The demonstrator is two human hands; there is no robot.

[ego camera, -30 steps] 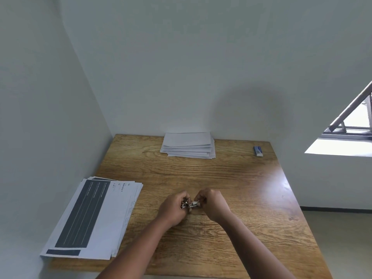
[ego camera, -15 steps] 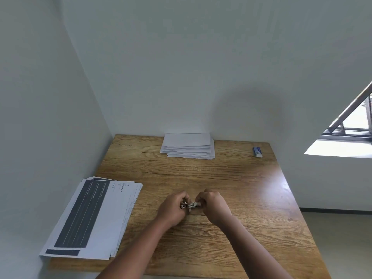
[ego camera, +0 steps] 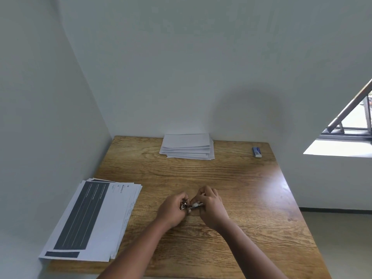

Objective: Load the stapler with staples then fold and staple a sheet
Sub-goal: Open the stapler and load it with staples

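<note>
Hands meet mid-table: my left hand [ego camera: 173, 210] and right hand [ego camera: 209, 206] both pinch the small metal stapler [ego camera: 192, 206] with curled fingers; printed sheets [ego camera: 90, 220] lie left.

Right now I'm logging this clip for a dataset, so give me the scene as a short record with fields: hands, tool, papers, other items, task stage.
left hand: grips one end of the stapler
right hand: pinches the other end
stapler: small, metal, held between both hands just above the table
printed sheets: stack at the table's left edge
folded white sheets: pile at the far edge, centre
blue and white box: far right corner
task stage: stapler being handled; no sheet picked up yet
</note>
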